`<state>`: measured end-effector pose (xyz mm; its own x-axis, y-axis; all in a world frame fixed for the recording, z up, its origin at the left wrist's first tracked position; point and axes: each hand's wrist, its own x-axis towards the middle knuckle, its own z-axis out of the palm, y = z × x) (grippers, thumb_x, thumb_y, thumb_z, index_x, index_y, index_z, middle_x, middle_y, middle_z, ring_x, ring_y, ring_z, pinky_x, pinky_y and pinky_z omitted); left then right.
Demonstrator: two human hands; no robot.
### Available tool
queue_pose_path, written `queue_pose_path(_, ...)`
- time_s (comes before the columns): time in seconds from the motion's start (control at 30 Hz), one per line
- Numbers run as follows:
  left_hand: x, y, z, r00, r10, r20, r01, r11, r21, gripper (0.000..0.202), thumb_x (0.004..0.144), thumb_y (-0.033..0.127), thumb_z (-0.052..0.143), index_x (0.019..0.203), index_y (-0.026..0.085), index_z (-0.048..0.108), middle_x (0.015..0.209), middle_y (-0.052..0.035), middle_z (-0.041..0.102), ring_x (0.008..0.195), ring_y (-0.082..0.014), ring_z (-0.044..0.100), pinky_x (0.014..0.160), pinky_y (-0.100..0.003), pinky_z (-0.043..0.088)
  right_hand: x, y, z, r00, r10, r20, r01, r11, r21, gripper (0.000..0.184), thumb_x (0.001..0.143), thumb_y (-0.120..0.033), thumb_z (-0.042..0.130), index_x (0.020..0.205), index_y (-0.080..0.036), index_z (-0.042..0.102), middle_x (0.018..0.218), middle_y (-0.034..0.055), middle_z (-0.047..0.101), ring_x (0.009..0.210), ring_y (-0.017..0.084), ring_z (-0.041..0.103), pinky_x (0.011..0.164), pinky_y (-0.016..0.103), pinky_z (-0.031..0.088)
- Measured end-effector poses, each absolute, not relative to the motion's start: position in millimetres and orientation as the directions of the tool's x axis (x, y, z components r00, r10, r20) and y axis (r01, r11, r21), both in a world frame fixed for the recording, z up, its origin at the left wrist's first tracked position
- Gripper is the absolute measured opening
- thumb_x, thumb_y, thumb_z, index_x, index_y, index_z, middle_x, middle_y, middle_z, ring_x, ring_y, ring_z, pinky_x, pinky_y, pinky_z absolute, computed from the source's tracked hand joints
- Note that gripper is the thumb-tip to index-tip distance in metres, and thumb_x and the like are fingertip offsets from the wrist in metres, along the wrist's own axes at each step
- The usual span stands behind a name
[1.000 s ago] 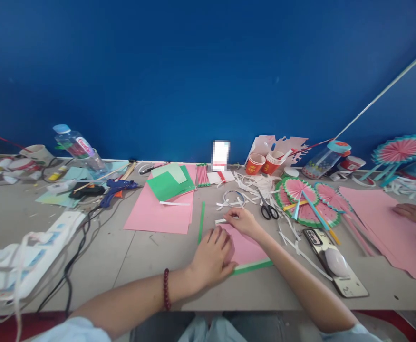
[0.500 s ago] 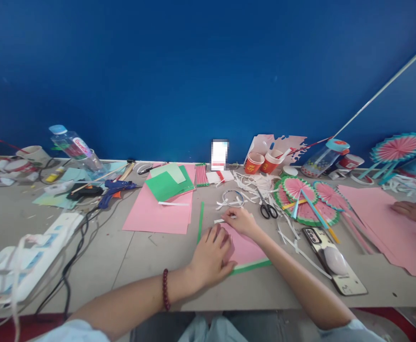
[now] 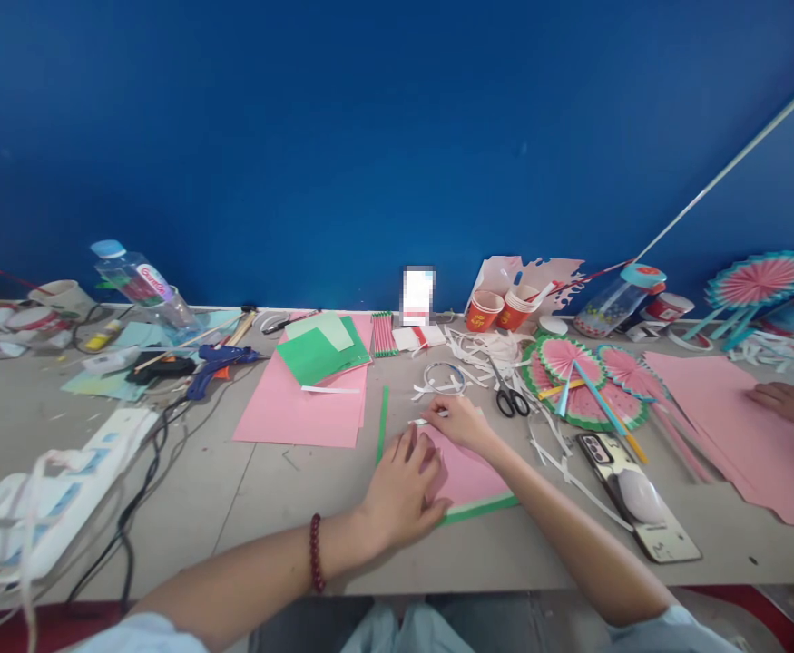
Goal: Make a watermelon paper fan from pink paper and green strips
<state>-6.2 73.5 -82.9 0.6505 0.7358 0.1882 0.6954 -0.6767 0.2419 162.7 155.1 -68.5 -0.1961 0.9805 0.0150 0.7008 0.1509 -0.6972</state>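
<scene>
My left hand [image 3: 400, 481] lies flat with its fingers spread, holding down a pink sheet of paper [image 3: 475, 472] that has a green strip along its near edge. At the sheet's far edge, my right hand [image 3: 461, 422] is closed in a pinch on a narrow white strip [image 3: 418, 422]; its fingertips partly hide the strip. A thin green paper strip [image 3: 383, 422] lies on the table just left of the sheet. Beyond my right hand are a roll of tape [image 3: 446, 379] and black-handled scissors [image 3: 512, 402].
Pink sheets [image 3: 301, 413] with green paper [image 3: 318, 354] lie left, near a blue glue gun [image 3: 216, 367] and power strip [image 3: 90, 494]. Watermelon paper fans [image 3: 583, 381], a phone [image 3: 669, 535] and white scraps [image 3: 485, 349] are right. Another person's hand [image 3: 791, 404] rests on pink paper.
Hardly anything differs. My right fingertips have shifted very slightly at the white strip, while my left hand stays in place on the pink sheet.
</scene>
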Motion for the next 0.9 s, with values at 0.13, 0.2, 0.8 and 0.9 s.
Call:
queue_pose_path(0.13, -5.7, 73.4, -82.5, 0.647, 0.738, 0.193, 0.695, -0.674, 0.25, 0.057, 0.085, 0.054, 0.049, 0.127, 0.016, 0.05, 0.137, -0.0174, 0.045, 0.134, -0.039, 0.028, 0.104, -0.054, 0.03, 162.6, 155.9, -68.5, -0.205, 0.978, 0.024, 0.707, 0.165, -0.688, 0.022, 0.077, -0.027, 0.055, 0.061, -0.019, 0.066, 0.061, 0.0008, 0.064, 0.061, 0.015, 0.055, 0.059, 0.025, 0.037)
queue_pose_path(0.2, -5.6, 73.4, -82.3, 0.646, 0.738, 0.193, 0.695, -0.674, 0.25, 0.057, 0.085, 0.054, 0.049, 0.127, 0.017, 0.05, 0.137, -0.0172, 0.045, 0.134, -0.039, 0.028, 0.104, -0.053, 0.03, 162.3, 156.4, -68.6, -0.21, 0.977, 0.022, 0.712, 0.169, -0.681, 0.021, 0.077, -0.026, 0.055, 0.061, -0.019, 0.066, 0.061, 0.0007, 0.064, 0.061, 0.015, 0.055, 0.059, 0.025, 0.037)
queue_pose_path(0.8, -5.3, 73.1, -79.0, 0.647, 0.742, 0.177, 0.703, -0.67, 0.237, 0.056, 0.084, 0.054, 0.049, 0.126, 0.017, 0.052, 0.135, -0.0162, 0.047, 0.132, -0.0402, 0.031, 0.104, -0.054, 0.029, 161.4, 156.6, -74.5, -0.207, 0.978, 0.026, 0.707, 0.168, -0.687, 0.017, 0.076, -0.019, 0.054, 0.061, -0.018, 0.062, 0.062, 0.0008, 0.063, 0.061, 0.015, 0.055, 0.06, 0.025, 0.038)
queue_pose_path(0.9, -5.2, 73.8, -79.9, 0.641, 0.747, 0.179, 0.706, -0.665, 0.246, 0.057, 0.084, 0.055, 0.049, 0.125, 0.016, 0.052, 0.135, -0.0174, 0.047, 0.132, -0.0394, 0.031, 0.104, -0.053, 0.029, 161.0, 155.9, -74.8, -0.211, 0.977, 0.033, 0.707, 0.176, -0.685, 0.016, 0.076, -0.019, 0.054, 0.062, -0.018, 0.062, 0.062, 0.0013, 0.063, 0.062, 0.015, 0.056, 0.062, 0.025, 0.039)
